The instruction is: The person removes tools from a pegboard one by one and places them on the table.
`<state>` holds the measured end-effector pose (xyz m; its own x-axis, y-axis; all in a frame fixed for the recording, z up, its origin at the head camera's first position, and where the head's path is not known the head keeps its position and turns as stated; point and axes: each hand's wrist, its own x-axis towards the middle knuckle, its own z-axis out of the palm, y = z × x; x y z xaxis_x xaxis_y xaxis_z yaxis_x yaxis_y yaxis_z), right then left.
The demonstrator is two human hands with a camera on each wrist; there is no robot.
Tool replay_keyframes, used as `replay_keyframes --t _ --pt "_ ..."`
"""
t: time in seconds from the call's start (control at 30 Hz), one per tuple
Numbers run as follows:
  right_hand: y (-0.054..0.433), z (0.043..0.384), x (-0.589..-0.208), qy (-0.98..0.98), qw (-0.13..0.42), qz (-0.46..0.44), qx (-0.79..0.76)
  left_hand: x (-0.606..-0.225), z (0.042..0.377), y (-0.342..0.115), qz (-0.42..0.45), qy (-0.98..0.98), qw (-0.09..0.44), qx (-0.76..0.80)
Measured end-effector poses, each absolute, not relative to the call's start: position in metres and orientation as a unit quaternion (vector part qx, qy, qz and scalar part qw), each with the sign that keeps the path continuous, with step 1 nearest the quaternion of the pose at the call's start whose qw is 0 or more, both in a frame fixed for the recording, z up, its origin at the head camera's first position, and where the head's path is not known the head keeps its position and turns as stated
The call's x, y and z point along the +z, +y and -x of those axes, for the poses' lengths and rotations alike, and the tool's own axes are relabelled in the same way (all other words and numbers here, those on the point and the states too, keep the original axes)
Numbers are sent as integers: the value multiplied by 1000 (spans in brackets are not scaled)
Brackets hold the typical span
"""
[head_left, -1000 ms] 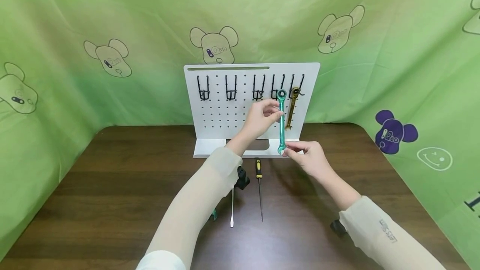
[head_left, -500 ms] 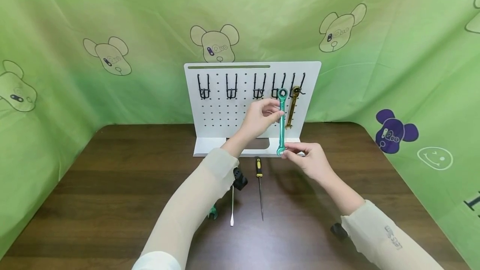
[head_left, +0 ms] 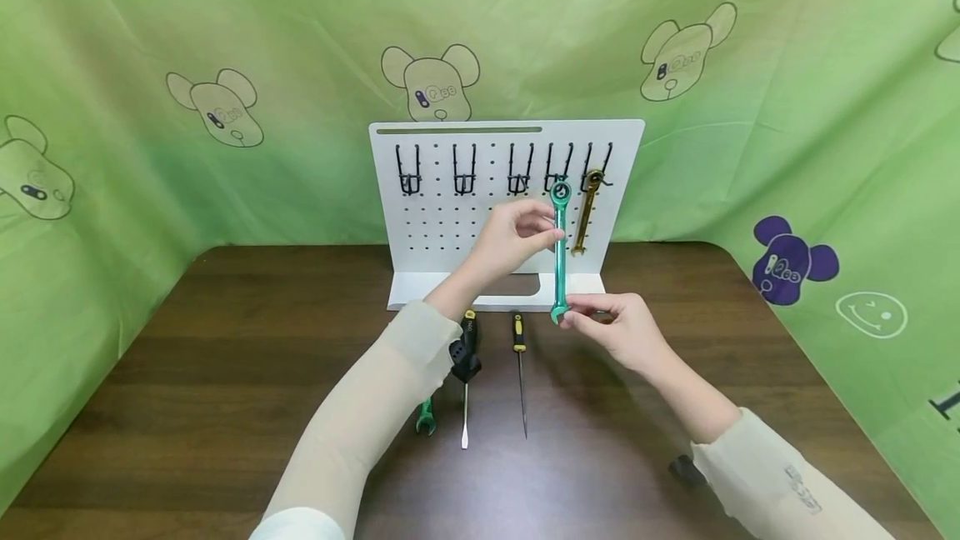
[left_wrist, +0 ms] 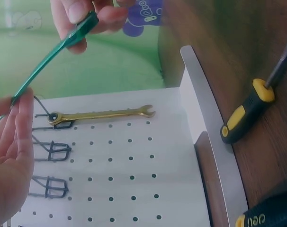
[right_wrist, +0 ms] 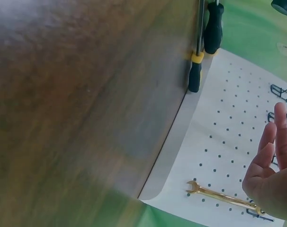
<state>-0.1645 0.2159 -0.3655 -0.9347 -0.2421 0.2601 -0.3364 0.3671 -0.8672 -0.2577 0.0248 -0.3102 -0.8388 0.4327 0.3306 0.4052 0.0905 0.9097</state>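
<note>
Both hands hold a green combination wrench (head_left: 560,261) upright in front of the pegboard. My left hand (head_left: 517,233) pinches its shank below the ring end, between thumb and fingers. At the lower, open end, my right hand (head_left: 618,330) pinches it with thumb and forefinger. A gold wrench (head_left: 587,215) hangs on the rightmost hook, just behind the green one. In the left wrist view, the green wrench (left_wrist: 44,61) runs between both hands. The right wrist view shows my right hand (right_wrist: 281,170) near the hooks, with most of the green wrench out of sight.
The white pegboard (head_left: 435,227) carries several black wire hooks (head_left: 463,173). On the brown table (head_left: 262,373) lie two black-and-yellow screwdrivers, one slim (head_left: 518,336) and one thicker (head_left: 468,330). Another green wrench (head_left: 426,419) lies partly hidden under the left forearm.
The green wrench and both hands have shifted slightly down and away from the hooks. My left forearm has moved left, uncovering the thicker screwdriver's handle and more of the second green wrench.
</note>
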Motion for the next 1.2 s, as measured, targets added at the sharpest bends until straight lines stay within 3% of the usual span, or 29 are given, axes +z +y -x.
replay_keyframes --t 0.7,1.2 --pt "216 135 -372 -821 5 -189 539 -320 242 15 -322 745 48 582" --pt "226 128 -379 -836 -58 -215 502 -326 239 7 -351 744 132 553"
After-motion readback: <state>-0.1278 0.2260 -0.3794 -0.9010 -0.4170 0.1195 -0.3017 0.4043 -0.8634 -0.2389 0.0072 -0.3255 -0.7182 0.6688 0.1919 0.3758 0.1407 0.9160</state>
